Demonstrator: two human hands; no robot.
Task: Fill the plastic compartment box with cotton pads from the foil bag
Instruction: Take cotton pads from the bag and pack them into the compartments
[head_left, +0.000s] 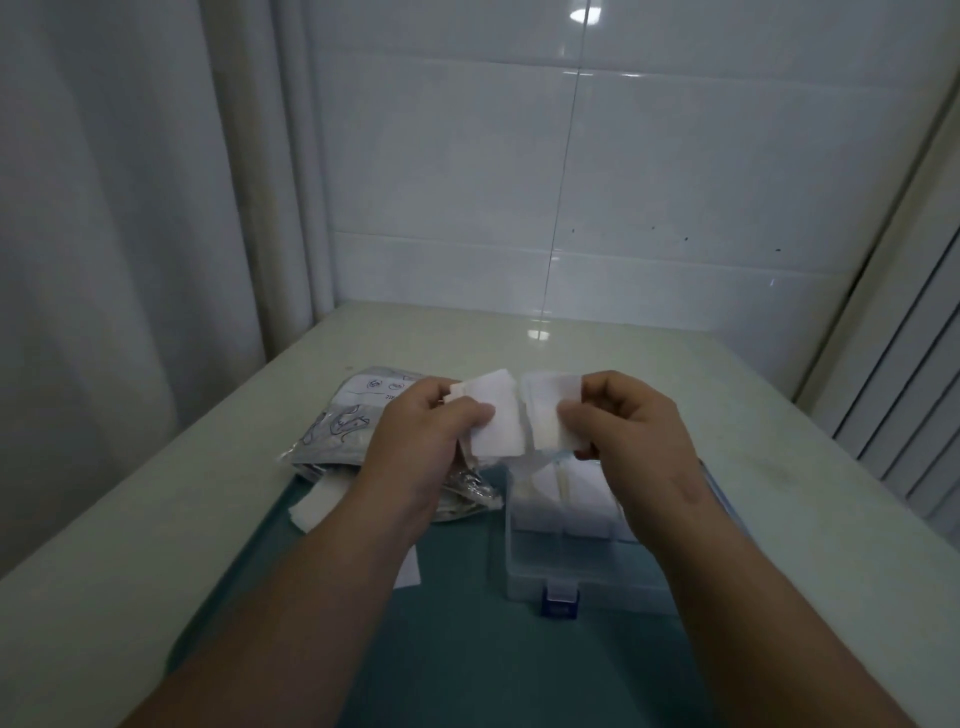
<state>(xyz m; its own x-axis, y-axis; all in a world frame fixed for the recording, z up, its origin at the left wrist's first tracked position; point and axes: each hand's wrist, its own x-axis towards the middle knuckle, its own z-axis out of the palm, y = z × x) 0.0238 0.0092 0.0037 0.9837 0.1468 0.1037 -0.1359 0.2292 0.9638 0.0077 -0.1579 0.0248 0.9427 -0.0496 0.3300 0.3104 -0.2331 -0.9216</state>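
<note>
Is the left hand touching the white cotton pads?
Touching. The head view shows the left hand pinching the cotton pads, thumb on top.

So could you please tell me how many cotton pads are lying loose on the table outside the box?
2: one pad pokes out beside the foil bag; another shows partly under the left forearm. More may be hidden by the arms.

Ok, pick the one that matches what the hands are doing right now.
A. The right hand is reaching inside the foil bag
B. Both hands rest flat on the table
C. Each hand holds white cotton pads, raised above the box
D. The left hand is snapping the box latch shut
C: the left hand pinches a white pad and the right hand pinches another, both raised over the open plastic compartment box, with the foil bag lying untouched on the left.
</note>
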